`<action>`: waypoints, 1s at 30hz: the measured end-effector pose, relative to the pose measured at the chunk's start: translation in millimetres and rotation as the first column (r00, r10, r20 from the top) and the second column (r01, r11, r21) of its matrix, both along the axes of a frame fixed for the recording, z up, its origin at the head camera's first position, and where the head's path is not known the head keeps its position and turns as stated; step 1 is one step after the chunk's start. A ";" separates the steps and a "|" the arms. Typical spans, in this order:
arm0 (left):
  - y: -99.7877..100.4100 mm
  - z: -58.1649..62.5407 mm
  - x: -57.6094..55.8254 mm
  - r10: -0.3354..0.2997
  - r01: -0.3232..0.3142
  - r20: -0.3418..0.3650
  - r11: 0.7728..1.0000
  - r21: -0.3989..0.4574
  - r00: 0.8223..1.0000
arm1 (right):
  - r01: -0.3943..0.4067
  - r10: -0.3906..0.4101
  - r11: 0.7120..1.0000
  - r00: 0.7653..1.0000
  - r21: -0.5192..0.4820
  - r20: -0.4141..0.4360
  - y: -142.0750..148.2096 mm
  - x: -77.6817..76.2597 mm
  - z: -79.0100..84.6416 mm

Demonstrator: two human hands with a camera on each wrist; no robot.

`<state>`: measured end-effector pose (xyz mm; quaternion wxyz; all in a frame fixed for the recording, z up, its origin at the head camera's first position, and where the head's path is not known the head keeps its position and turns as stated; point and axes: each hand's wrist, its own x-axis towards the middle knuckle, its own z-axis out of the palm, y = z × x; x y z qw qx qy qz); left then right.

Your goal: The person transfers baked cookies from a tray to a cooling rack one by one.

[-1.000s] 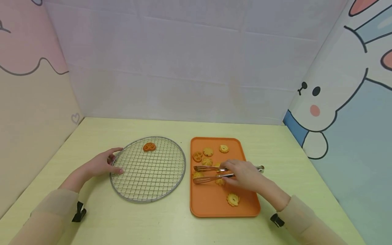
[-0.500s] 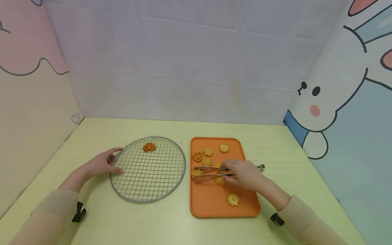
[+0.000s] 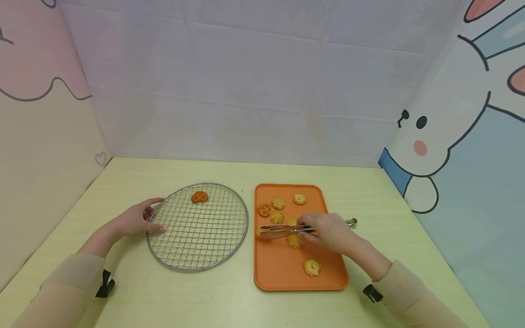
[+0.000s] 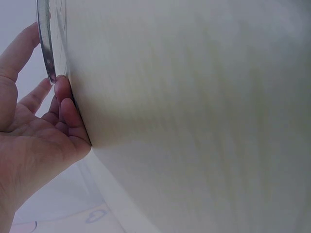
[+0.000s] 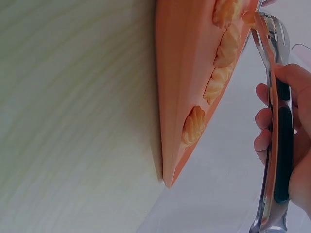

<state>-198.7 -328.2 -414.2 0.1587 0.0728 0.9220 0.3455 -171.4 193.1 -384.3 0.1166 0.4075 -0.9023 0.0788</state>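
My left hand [image 3: 137, 219] holds the left rim of a round wire cooling rack [image 3: 205, 237], thumb over the mesh and the other fingers at the outer edge. A brown pretzel-shaped cookie [image 3: 199, 197] lies near the rack's far side. My right hand [image 3: 330, 233] grips metal serving tongs [image 5: 283, 150] with dark handle pads, over an orange tray [image 3: 287, 280]. The tongs' ends are pressed near together around a yellow cookie [image 3: 259, 232] by the tray's left edge, mostly hidden behind them. In the right wrist view, that cookie [image 5: 249, 19] shows at the tongs' tips.
Several other cookies lie on the tray, among them a pretzel-shaped one [image 3: 264, 209], a round one with dark dots [image 3: 278, 203] and a ring-shaped one [image 3: 311, 267]. Rack and tray stand side by side on a pale wooden table [image 3: 184, 296]. A white sheet [image 3: 246, 91] hangs behind.
The tongs' two arms have come together, the near one moving toward the far one, around the yellow cookie at the tray's left edge. My left hand and the rack have stayed put.
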 end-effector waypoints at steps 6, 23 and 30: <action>0.3 1.1 0.8 0.001 -0.001 -0.001 1.000 0.001 1.000 | 0.006 -0.006 1.000 1.000 -0.014 0.005 -0.4 0.3 1.4; 1.5 2.5 2.2 0.002 -0.002 0.002 1.000 0.010 1.000 | -0.010 0.010 0.999 1.000 -0.040 -0.005 -7.1 -4.4 22.8; 1.3 2.6 1.4 0.003 -0.003 0.004 1.000 0.014 1.000 | -0.023 0.020 0.998 0.999 -0.062 -0.049 -12.4 -8.4 33.9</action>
